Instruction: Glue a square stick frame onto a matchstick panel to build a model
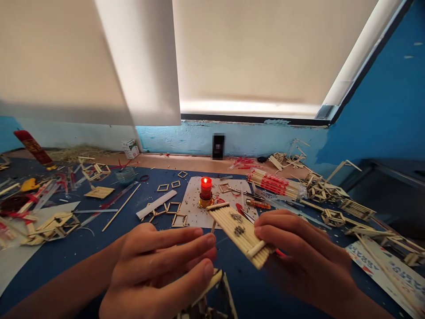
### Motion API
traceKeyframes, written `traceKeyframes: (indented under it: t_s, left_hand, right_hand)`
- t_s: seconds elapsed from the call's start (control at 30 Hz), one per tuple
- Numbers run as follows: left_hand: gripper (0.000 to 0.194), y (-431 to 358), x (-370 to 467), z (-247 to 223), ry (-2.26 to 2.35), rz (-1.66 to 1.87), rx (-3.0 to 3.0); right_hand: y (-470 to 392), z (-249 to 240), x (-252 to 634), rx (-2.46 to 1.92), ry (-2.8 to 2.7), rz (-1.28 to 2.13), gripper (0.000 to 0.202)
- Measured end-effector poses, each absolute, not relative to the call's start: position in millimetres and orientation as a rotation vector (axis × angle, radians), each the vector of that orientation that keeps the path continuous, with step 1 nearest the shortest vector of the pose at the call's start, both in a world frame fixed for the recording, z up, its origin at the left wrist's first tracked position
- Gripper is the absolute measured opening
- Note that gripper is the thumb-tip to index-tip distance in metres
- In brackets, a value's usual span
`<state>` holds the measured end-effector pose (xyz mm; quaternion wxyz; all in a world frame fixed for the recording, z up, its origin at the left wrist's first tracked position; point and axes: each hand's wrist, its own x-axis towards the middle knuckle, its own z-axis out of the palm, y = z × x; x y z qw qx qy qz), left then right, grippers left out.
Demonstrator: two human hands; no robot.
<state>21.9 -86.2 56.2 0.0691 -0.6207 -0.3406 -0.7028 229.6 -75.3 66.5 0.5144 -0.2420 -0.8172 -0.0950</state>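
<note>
My right hand (299, 248) is closed on the near end of a flat panel of wooden sticks (232, 228). The panel tilts down toward me, with dark grains in two patches on top and a crosspiece at each end. A pointed silver blade (248, 216) shows beside it, and something red peeks out under my fingers; I cannot tell whether that is held too. My left hand (159, 270) has its fingers stretched out, left of the panel. Below its thumb is a stick frame (215, 283), partly hidden. Beyond the panel, a lit red candle (206, 188) stands on a gold base.
Under the candle lies a speckled white sheet (191, 204). Small stick squares (162, 188) and a white strip (156, 204) are left of it. A red-and-white stick bundle (275, 184), an orange lighter (258, 204) and stick structures (334, 217) lie right. A glass jar (125, 175) stands back left.
</note>
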Motion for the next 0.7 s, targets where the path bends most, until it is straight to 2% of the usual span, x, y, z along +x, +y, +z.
traceKeyframes:
  t_s: [0.27, 0.33, 0.4, 0.47, 0.7]
  left_hand:
    - [0.036, -84, 9, 60, -0.955, -1.855, -1.95]
    - [0.031, -78, -6, 66, -0.73, -1.681, -2.078]
    - [0.019, -73, -24, 71, -0.523, -1.173, -2.491]
    - [0.028, -71, -36, 74, -0.485, -1.079, -2.63]
    - [0.055, -77, -33, 70, -0.566, -1.231, -2.641]
  right_hand:
    - [-75, 73, 224, -0.676, -1.91, -0.304, 0.012]
    - [-74, 74, 222, -0.704, -1.89, -0.322, 0.01]
    - [-73, 76, 220, -0.732, -1.885, -0.34, 0.01]
    - [-73, 76, 219, -0.752, -1.89, -0.345, 0.01]
    - [-72, 79, 218, -0.752, -1.895, -0.349, 0.011]
